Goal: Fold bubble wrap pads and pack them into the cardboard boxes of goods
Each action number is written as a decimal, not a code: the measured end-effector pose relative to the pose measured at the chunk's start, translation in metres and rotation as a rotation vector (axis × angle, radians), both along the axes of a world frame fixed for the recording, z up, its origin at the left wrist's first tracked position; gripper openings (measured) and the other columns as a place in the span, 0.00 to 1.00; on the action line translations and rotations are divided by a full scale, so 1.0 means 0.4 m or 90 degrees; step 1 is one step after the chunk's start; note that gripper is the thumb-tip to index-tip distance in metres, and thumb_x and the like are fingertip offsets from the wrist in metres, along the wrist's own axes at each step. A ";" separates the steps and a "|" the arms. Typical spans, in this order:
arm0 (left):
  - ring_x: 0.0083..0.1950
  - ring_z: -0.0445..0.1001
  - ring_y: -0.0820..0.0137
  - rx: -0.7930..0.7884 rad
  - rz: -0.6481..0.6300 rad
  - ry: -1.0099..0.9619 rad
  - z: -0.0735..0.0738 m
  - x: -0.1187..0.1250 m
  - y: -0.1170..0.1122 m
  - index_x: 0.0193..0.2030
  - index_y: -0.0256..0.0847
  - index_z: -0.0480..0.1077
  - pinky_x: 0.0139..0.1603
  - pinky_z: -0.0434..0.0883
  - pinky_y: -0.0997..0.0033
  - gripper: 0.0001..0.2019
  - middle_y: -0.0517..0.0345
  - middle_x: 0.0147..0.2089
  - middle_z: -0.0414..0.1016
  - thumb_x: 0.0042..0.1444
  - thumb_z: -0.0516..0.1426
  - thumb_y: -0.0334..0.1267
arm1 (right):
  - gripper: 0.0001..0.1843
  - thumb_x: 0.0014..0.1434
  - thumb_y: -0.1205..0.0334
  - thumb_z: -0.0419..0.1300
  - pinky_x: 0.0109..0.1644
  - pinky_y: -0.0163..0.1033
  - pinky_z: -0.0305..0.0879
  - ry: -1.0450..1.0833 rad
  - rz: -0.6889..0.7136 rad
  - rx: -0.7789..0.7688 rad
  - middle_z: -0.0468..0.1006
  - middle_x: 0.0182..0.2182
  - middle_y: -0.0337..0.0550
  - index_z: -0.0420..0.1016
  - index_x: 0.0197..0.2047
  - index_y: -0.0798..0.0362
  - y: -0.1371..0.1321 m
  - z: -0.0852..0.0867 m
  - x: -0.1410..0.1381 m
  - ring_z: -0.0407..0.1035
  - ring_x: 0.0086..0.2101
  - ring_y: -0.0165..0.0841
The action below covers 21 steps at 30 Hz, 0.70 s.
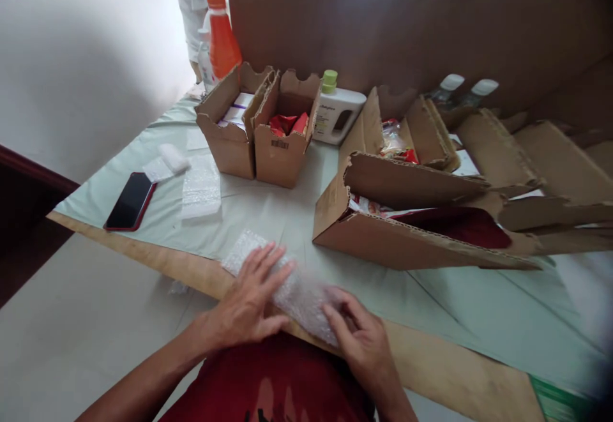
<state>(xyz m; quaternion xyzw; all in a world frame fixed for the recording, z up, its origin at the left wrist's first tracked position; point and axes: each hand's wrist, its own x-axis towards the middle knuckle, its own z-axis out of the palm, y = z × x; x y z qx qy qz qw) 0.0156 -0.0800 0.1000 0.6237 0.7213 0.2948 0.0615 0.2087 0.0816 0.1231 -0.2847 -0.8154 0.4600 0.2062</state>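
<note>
- Bubble wrap (pixel 306 304) is laid at the near edge of the table (pixel 268 211), its long axis slanted from between ten and eleven o'clock to between four and five, directly under both hands.
- Its ten-o'clock half is covered by the left hand (pixel 245 301), laid open with fingers spread and pointed toward one o'clock; nothing is seen gripped there.
- Its four-o'clock end is met by the right hand (pixel 366 339), fingers curled at the edge; whether the film is pinched cannot be told.
- The hands are held apart, with wrap between them.
- Farther out, a flat clear piece (pixel 201 189) is seen at eleven o'clock, a phone (pixel 130 202) at ten, a long cardboard box (pixel 421 243) at two.
</note>
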 end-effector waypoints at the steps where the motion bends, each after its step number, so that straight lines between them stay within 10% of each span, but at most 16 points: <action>1: 0.78 0.53 0.45 0.002 -0.039 -0.013 0.001 0.013 0.009 0.75 0.41 0.53 0.74 0.58 0.34 0.41 0.38 0.74 0.61 0.57 0.64 0.41 | 0.09 0.66 0.62 0.61 0.41 0.32 0.76 0.034 0.060 0.033 0.86 0.37 0.41 0.81 0.46 0.50 -0.018 0.023 -0.020 0.81 0.34 0.33; 5: 0.57 0.77 0.61 0.015 -0.050 -0.096 0.007 0.012 0.019 0.60 0.43 0.68 0.73 0.62 0.44 0.22 0.51 0.51 0.80 0.59 0.54 0.27 | 0.09 0.67 0.68 0.59 0.43 0.33 0.76 0.148 0.169 0.140 0.85 0.35 0.41 0.80 0.45 0.50 -0.049 0.085 -0.077 0.80 0.33 0.32; 12: 0.56 0.77 0.57 -0.110 0.024 -0.038 0.059 -0.108 -0.028 0.37 0.43 0.73 0.67 0.69 0.44 0.04 0.52 0.48 0.80 0.58 0.57 0.31 | 0.09 0.64 0.55 0.63 0.37 0.35 0.77 0.054 -0.058 0.072 0.85 0.31 0.42 0.83 0.37 0.48 0.024 0.066 -0.024 0.79 0.31 0.36; 17: 0.41 0.79 0.66 -0.180 0.059 -0.187 0.048 -0.150 0.009 0.50 0.46 0.75 0.42 0.77 0.67 0.12 0.59 0.41 0.81 0.61 0.56 0.35 | 0.14 0.58 0.48 0.66 0.36 0.38 0.76 -0.014 -0.222 0.016 0.85 0.31 0.45 0.83 0.37 0.50 0.074 0.009 0.060 0.78 0.30 0.37; 21: 0.44 0.79 0.64 -0.129 0.062 -0.096 0.026 -0.130 0.099 0.60 0.46 0.71 0.50 0.76 0.62 0.20 0.57 0.42 0.81 0.61 0.57 0.32 | 0.19 0.59 0.45 0.64 0.36 0.42 0.76 -0.041 -0.299 -0.014 0.84 0.32 0.47 0.81 0.41 0.53 0.118 -0.050 0.121 0.77 0.30 0.38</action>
